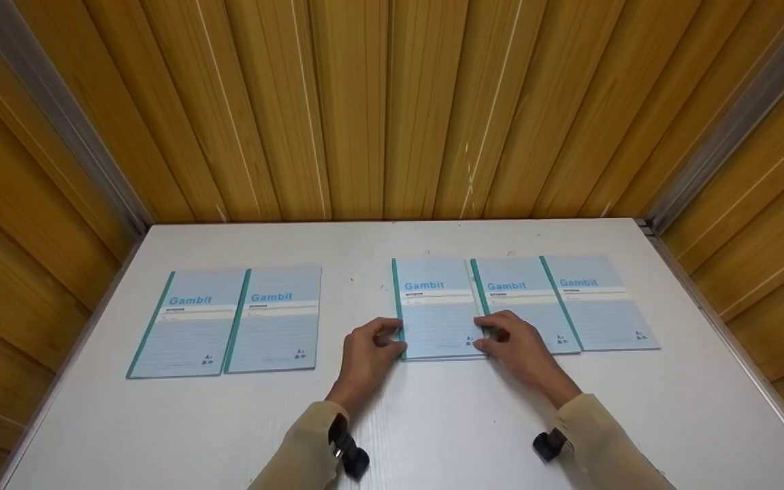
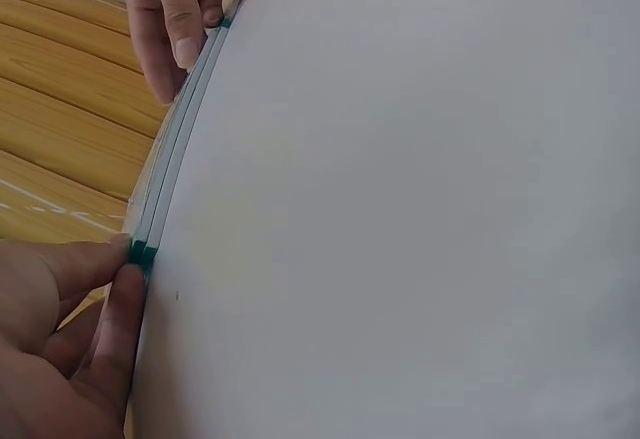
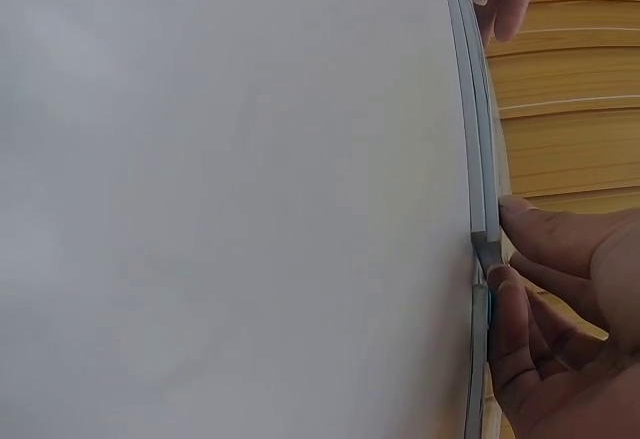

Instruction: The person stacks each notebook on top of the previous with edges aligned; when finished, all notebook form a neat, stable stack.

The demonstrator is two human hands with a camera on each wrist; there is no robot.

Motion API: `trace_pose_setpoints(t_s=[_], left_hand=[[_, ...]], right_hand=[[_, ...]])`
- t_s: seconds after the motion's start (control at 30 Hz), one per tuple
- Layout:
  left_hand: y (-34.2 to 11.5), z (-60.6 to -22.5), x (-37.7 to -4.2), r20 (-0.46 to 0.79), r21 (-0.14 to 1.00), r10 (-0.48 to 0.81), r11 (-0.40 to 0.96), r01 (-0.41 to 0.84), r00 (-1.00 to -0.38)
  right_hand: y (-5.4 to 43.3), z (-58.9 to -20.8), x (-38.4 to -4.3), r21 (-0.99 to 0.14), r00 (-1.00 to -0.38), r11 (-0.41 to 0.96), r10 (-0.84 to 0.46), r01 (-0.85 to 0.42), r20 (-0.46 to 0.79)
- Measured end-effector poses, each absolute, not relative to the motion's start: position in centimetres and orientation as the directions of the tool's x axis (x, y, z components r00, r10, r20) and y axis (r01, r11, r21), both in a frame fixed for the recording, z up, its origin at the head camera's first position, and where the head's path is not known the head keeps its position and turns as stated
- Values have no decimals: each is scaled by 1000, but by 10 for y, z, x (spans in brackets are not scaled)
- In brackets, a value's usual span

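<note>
A light-blue Gambit notebook (image 1: 435,324) with a green spine lies flat on the white table, right of the middle. My left hand (image 1: 368,354) holds its spine edge near the lower corner, thumb and fingers bent. At the opposite edge, my right hand (image 1: 518,347) grips with thumb and fingertips. In the left wrist view, two layered notebook edges (image 2: 172,154) with green ends show beside the left hand (image 2: 65,329). Two layers also run past the right hand (image 3: 560,329) in the right wrist view. Just right lies another notebook (image 1: 516,309), partly covered by the right hand.
A further matching notebook (image 1: 599,309) lies at the far right, touching its neighbour. Two more, an outer notebook (image 1: 188,340) and an inner notebook (image 1: 276,333), lie side by side on the left. The white table (image 1: 181,429) meets wood-patterned panels (image 1: 354,109) behind.
</note>
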State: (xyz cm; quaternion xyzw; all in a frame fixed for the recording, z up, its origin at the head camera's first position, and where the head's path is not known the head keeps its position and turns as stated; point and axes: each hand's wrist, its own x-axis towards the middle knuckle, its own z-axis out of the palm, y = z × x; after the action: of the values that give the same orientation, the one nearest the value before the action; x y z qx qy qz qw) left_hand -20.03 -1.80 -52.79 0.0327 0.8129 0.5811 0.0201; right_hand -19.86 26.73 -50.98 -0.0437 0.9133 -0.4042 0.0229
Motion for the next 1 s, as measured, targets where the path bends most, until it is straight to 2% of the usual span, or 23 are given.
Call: trace_pose_setpoints(t_s=[0.37,0.6,1.0], left_hand=[[-20,-530,-199,25,943,90,328,53,-996],[-21,-531,-199,13,954,100,297,42,-995],[-21,-532,-200,29,948,101,312,59,-995]], right_hand=[[269,-510,-196,-751,-994,658,-108,-57,-20],[272,-510,-194,-755,-991,646,-131,-112,35],[272,-511,-192,-746,-988,654,-147,-125,36]])
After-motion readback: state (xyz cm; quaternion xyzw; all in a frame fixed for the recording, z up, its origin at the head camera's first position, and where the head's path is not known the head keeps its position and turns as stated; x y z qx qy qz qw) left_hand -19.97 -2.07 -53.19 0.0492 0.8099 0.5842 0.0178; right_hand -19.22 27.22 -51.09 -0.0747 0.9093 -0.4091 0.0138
